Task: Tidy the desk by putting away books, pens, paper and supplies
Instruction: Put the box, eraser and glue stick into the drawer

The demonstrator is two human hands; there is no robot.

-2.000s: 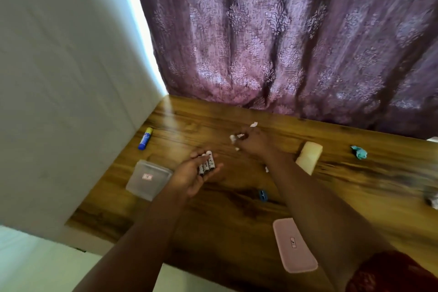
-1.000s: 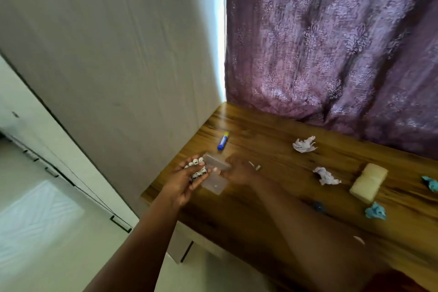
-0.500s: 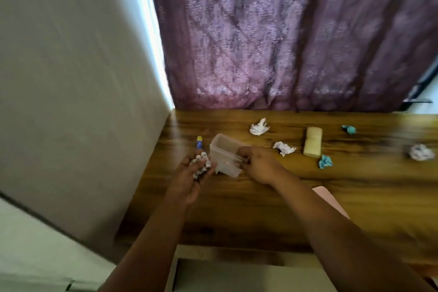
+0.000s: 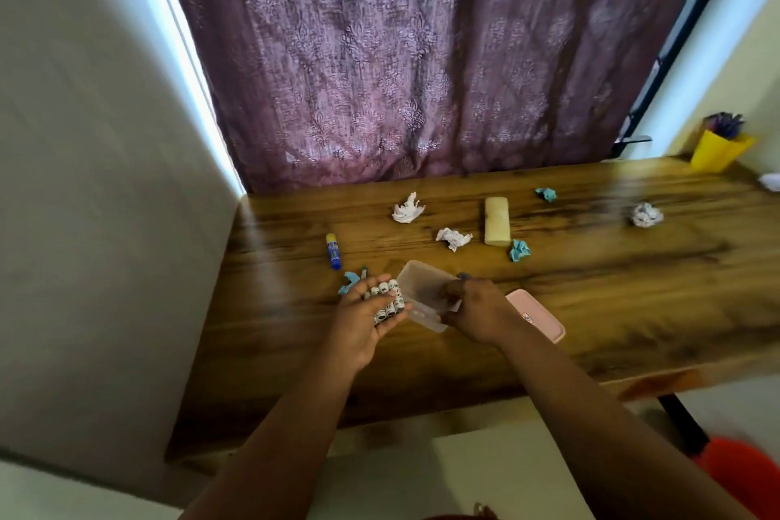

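Over desk (image 4: pixel 591 287) | left hand (image 4: pixel 363 321) cups rolls (image 4: pixel 386 302), likely erasers | right hand (image 4: pixel 477 310) grips box (image 4: pixel 422 291)

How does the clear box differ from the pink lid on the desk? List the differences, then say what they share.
The clear box is see-through; the pink lid is opaque. The box is tilted up in the right hand; the lid lies flat on the desk, untouched. The box is deep with walls; the lid is shallow. Both are rounded plastic rectangles.
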